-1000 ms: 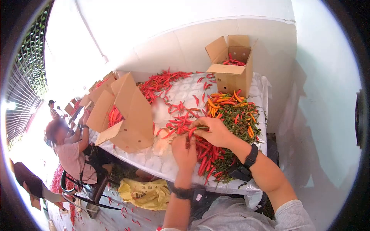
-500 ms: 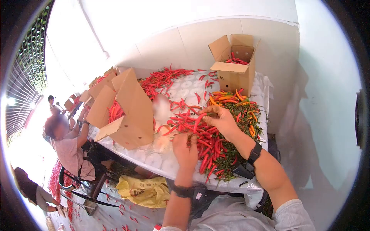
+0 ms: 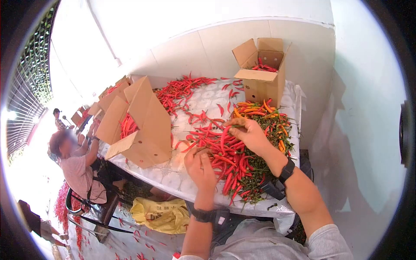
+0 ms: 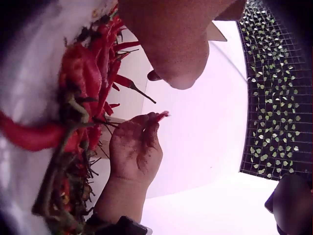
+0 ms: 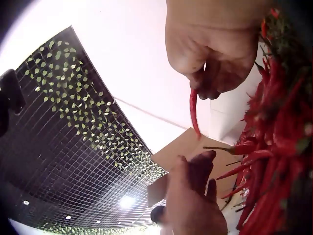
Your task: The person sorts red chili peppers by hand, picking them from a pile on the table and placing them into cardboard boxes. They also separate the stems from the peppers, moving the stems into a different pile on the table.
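Observation:
My right hand [image 3: 249, 135] pinches a red chili pepper [image 5: 194, 115] between thumb and fingertips, and the pepper hangs down over the pile. To its left, my left hand [image 3: 200, 170] is at the near left side of the red chilies [image 3: 234, 160], thumb and fingers apart with nothing between them in the right wrist view. Orange chilies [image 3: 253, 109] and green stems [image 3: 271, 136] lie under and behind my right hand. Dirt marks the palm of the right hand [image 4: 137, 152] in the left wrist view.
An open cardboard box [image 3: 262, 86] with red chilies stands at the table's back right. Another box [image 3: 149, 130] stands tilted on the left, beside a heap of chilies [image 3: 184, 89]. A seated person [image 3: 80, 169] works farther left. A yellow sack [image 3: 160, 215] lies below the table edge.
My left hand has let go of a small dark bit it pinched and shifted slightly left, its fingers spreading. My right hand has lifted a red chili up and away from the left hand.

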Demonstrator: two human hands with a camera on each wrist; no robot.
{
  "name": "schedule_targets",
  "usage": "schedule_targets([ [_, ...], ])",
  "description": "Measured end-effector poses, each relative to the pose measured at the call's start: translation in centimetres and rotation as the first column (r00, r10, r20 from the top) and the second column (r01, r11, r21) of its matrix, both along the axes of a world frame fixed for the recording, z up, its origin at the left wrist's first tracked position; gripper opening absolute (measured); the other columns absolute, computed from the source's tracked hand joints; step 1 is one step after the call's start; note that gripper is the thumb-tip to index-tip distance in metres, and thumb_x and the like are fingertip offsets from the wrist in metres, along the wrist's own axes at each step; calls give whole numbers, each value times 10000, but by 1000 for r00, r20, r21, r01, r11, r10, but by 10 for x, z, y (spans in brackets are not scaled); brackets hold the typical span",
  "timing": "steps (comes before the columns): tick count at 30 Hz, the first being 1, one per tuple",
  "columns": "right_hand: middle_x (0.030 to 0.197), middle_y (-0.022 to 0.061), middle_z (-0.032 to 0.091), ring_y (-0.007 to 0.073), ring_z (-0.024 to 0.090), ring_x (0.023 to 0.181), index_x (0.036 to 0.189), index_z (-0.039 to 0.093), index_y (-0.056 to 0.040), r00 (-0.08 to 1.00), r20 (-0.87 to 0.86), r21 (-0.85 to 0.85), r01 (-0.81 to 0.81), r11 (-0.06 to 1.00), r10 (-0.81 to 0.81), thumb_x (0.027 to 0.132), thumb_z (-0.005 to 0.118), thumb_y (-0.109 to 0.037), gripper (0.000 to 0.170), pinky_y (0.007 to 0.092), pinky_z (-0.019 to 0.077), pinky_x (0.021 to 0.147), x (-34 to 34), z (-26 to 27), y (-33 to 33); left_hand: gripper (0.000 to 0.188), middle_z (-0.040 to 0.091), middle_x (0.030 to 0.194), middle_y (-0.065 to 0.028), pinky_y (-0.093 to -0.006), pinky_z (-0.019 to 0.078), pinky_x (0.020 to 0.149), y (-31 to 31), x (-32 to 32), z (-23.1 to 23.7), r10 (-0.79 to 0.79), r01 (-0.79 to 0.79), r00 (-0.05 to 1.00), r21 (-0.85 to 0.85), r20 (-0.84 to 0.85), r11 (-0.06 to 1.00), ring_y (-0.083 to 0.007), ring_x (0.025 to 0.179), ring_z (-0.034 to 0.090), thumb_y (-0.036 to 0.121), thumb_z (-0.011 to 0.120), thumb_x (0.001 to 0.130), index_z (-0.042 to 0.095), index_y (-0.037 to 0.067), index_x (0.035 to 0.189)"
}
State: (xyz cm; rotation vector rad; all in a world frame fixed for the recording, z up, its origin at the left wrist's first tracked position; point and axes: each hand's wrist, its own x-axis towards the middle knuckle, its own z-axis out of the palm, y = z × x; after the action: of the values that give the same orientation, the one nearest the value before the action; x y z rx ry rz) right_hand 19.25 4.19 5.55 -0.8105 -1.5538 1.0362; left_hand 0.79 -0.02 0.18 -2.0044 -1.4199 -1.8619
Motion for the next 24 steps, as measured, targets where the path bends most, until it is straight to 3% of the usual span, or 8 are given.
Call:
schedule_targets([
  [3, 860, 25, 614, 98, 577, 807, 1040, 587, -19, 981, 180, 188, 33, 982, -67, 834, 613, -77, 216, 239, 464, 728, -5, 2, -7, 237, 587, 958, -155, -411, 378, 871, -2, 4, 4, 10, -9, 996, -5, 84, 1000, -312, 962, 514, 160, 612, 807, 604, 6, 986],
  [6, 904, 78, 639, 138, 610, 814, 963, 596, -8, 994, 104, 166, 8, 986, -26, 792, 634, -75, 188, 277, 484, 753, -17, -6, -9, 279, 589, 959, -144, -397, 406, 844, -1, 10, 4, 4, -4, 996, 0, 94, 1000, -295, 950, 525, 169, 635, 802, 585, -2, 1016],
  [9, 893, 103, 635, 183, 631, 820, 926, 575, 4, 988, 151, 219, -5, 976, -29, 778, 640, -62, 175, 297, 492, 747, -26, -10, -12, 289, 591, 953, -135, -373, 435, 803, -2, 15, 3, -118, 139, 974, -99, 192, 985, -276, 901, 548, 159, 652, 792, 574, -3, 1018],
  [15, 845, 108, 647, 185, 638, 802, 934, 602, 3, 980, 178, 248, 43, 968, -89, 784, 634, -62, 166, 295, 492, 736, -27, -3, -18, 254, 593, 906, -139, -373, 442, 757, -4, 15, 6, -124, 142, 978, -100, 170, 985, -278, 822, 566, 150, 669, 775, 581, 1, 961],
  [17, 827, 101, 649, 170, 637, 789, 942, 612, -3, 975, 176, 260, 88, 961, -137, 787, 635, -67, 169, 287, 492, 730, -26, -6, -15, 250, 601, 882, -129, -357, 460, 747, 0, 10, 0, -76, 78, 997, -83, 22, 993, -262, 813, 584, 120, 668, 764, 583, 13, 973],
  [18, 823, 93, 650, 157, 633, 783, 937, 614, -2, 982, 149, 223, 80, 972, -115, 789, 636, -67, 163, 284, 491, 725, -26, -6, -15, 251, 606, 870, -125, -349, 469, 741, 2, 8, -1, -51, 47, 997, -71, -53, 996, -254, 809, 593, 105, 668, 758, 584, 19, 978],
  [21, 825, 64, 648, 120, 613, 767, 922, 613, 6, 999, 10, 100, 47, 994, -48, 802, 634, -62, 140, 265, 485, 713, -26, -7, -15, 217, 592, 826, -150, -402, 426, 716, 0, 11, 1, -56, 57, 998, -122, 13, 991, -328, 791, 552, 138, 681, 740, 598, 12, 896],
  [24, 841, 35, 638, 97, 589, 764, 922, 598, 16, 990, -138, 6, 43, 999, -41, 820, 631, -54, 128, 238, 476, 709, -24, -8, -9, 234, 596, 826, -135, -405, 421, 734, -3, 11, 5, -55, 57, 998, -115, 21, 992, -325, 810, 549, 149, 689, 731, 599, 21, 904],
])
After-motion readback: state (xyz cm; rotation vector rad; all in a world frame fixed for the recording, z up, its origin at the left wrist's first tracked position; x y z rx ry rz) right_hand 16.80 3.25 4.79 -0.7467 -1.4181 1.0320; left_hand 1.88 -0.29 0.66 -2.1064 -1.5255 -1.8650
